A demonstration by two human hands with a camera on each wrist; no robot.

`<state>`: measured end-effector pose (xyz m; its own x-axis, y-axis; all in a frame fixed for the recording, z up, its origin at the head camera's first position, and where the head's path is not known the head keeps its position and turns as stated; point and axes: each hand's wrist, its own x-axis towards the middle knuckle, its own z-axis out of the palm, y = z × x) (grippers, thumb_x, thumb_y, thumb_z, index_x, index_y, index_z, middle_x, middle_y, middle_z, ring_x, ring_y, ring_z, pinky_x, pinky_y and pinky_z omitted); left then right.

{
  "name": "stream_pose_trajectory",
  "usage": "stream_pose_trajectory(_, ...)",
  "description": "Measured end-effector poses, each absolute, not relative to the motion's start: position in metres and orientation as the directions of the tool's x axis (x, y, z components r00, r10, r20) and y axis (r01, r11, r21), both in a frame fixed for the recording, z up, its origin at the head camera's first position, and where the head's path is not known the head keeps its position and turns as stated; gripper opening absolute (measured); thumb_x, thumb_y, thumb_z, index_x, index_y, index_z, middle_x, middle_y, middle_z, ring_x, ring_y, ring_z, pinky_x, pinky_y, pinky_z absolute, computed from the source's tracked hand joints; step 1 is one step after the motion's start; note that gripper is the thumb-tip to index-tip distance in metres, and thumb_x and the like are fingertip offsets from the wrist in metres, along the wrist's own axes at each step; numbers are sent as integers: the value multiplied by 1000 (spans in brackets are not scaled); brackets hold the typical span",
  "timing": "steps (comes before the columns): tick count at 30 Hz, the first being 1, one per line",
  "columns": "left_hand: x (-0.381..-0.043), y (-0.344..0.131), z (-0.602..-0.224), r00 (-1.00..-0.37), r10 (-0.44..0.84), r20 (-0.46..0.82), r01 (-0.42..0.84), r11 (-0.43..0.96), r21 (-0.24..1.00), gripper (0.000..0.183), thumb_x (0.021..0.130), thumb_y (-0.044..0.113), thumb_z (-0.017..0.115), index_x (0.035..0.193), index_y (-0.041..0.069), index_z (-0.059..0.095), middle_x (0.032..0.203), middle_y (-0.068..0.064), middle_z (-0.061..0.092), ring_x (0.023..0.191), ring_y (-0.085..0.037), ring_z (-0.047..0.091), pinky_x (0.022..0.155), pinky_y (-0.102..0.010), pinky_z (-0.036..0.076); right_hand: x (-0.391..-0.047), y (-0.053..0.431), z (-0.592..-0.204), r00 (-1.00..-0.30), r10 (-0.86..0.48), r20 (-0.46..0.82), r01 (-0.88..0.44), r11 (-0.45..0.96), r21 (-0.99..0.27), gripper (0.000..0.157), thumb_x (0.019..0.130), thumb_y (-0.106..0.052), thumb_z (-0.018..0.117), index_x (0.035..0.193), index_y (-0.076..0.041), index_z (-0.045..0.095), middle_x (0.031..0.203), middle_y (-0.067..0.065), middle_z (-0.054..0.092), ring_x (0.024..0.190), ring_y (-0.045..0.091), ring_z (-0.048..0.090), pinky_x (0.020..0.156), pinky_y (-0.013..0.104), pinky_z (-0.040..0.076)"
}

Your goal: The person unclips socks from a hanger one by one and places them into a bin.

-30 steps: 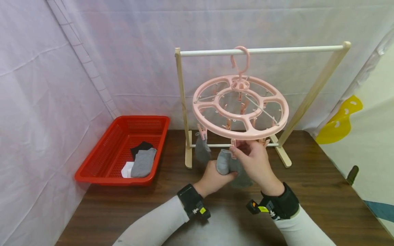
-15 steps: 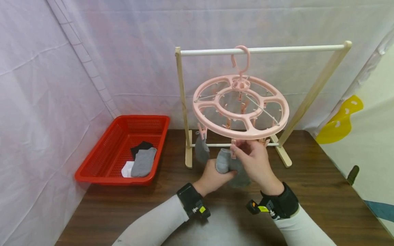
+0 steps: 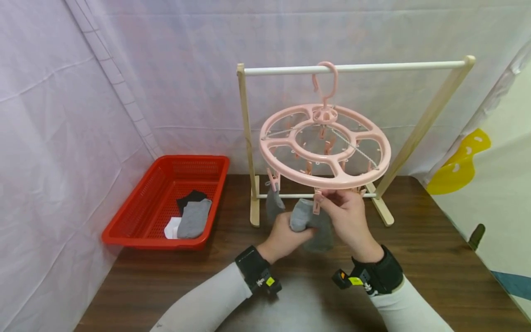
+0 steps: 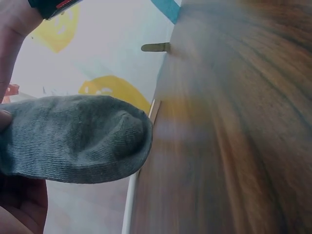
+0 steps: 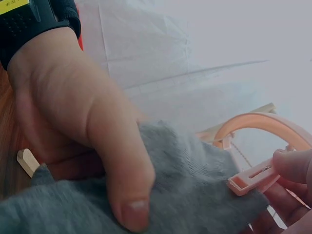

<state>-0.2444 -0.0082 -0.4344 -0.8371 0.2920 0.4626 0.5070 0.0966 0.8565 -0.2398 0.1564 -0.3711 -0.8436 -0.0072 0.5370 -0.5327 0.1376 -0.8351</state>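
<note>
My left hand (image 3: 284, 237) grips a grey sock (image 3: 317, 237), thumb across its front, just under the near rim of a pink round clip hanger (image 3: 300, 176). In the left wrist view the toe of the sock (image 4: 78, 139) points away from the hand. My right hand (image 3: 350, 219) pinches a pink clothespin (image 3: 316, 204) hanging from that rim. The right wrist view has the clothespin (image 5: 251, 179) lying over the sock's upper edge (image 5: 204, 165); whether it bites the cloth, I cannot tell. Left of my hands, a second grey sock (image 3: 274, 205) hangs from another clothespin (image 3: 274, 180).
The hanger hooks over the white bar (image 3: 394, 68) of a wooden-legged rack on the brown table (image 3: 435, 276). At left stands a red basket (image 3: 149, 243) with a grey sock (image 3: 194, 219), a black cloth item (image 3: 192, 198) and a white one (image 3: 171, 229).
My left hand and the sock have shifted slightly left. The clothespin in my right fingers has moved a little to the right. Both hands keep their hold.
</note>
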Motion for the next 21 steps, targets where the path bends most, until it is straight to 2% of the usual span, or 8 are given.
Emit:
stream_pose_trajectory(4, -243, -16, -437, -828, 310, 467, 515, 93, 852, 23, 76, 3, 76, 96, -4, 69, 90, -15, 74, 80, -9, 67, 74, -31, 56, -241, 157, -372, -836, -35, 548, -549, 60, -834, 13, 91, -6, 65, 97, 6, 66, 83, 9, 66, 70, 19, 63, 61, 28, 52)
stream_pose_trajectory(9, -240, -26, -441, -802, 300, 517, 568, 114, 815, 21, 75, 3, 77, 94, -1, 70, 86, -14, 74, 77, -9, 67, 69, -31, 56, -241, 157, -372, -833, -28, 552, -553, 48, -832, 13, 90, -6, 65, 97, 6, 66, 83, 7, 66, 69, 19, 63, 61, 27, 54)
stream_pose_trajectory(14, -235, -38, -439, -786, 291, 545, 593, 107, 798, 24, 74, 2, 78, 97, 0, 70, 89, -13, 74, 80, -10, 67, 71, -32, 56, -241, 157, -372, -829, -32, 558, -558, 1, -830, 12, 91, -4, 64, 96, 7, 64, 81, 12, 65, 67, 23, 62, 62, 27, 54)
stream_pose_trajectory(21, -230, -55, -431, -733, 313, 604, 666, 152, 730, 27, 75, 1, 77, 101, 1, 70, 93, -11, 74, 84, -11, 66, 72, -31, 56, -240, 157, -371, -832, -17, 554, -555, 29, -832, 11, 90, -7, 66, 94, 3, 64, 76, 13, 64, 65, 23, 62, 62, 27, 53)
